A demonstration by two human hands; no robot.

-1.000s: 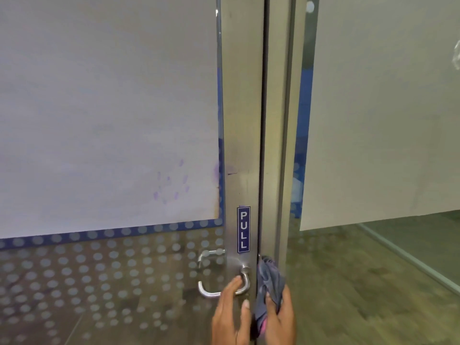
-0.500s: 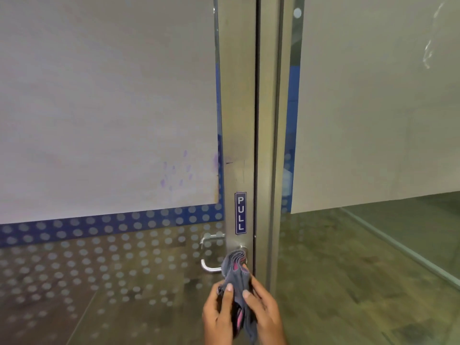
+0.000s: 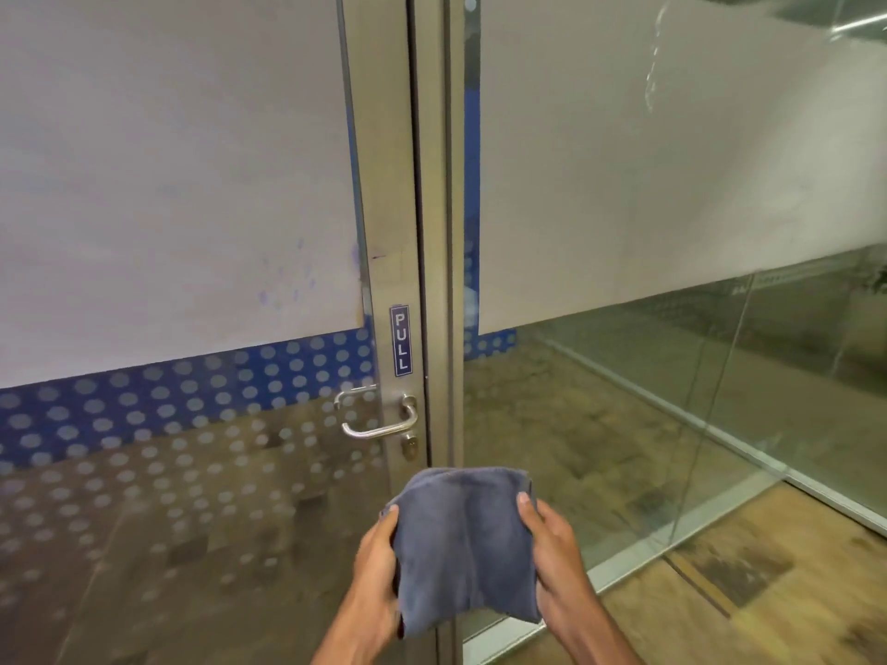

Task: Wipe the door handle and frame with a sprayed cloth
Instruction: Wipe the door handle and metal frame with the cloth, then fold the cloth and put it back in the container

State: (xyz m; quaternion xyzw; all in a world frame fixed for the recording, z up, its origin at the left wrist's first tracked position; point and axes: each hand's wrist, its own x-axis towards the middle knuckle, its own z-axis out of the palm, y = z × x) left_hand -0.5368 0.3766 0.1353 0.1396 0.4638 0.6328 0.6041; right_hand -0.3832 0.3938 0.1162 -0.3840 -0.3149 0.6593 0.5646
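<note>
A folded grey-blue cloth (image 3: 463, 544) is spread between both hands, low in the view and clear of the door. My left hand (image 3: 379, 568) grips its left edge and my right hand (image 3: 552, 549) grips its right edge. Above the cloth, a silver lever door handle (image 3: 379, 427) sticks out leftward from the metal door frame (image 3: 384, 184), with a brass keyhole (image 3: 409, 446) just under it. A blue PULL sign (image 3: 400, 340) is stuck on the frame above the handle.
The door's glass (image 3: 168, 472) has white film on top and a blue dotted band below. To the right stands a fixed glass panel (image 3: 672, 400) with a metal floor rail (image 3: 624, 563). Wood-patterned flooring (image 3: 768, 592) lies at lower right.
Both hands have drawn the cloth down and back off the handle. The cloth, bunched against the handle before, is now opened flat between the hands. The handle is uncovered.
</note>
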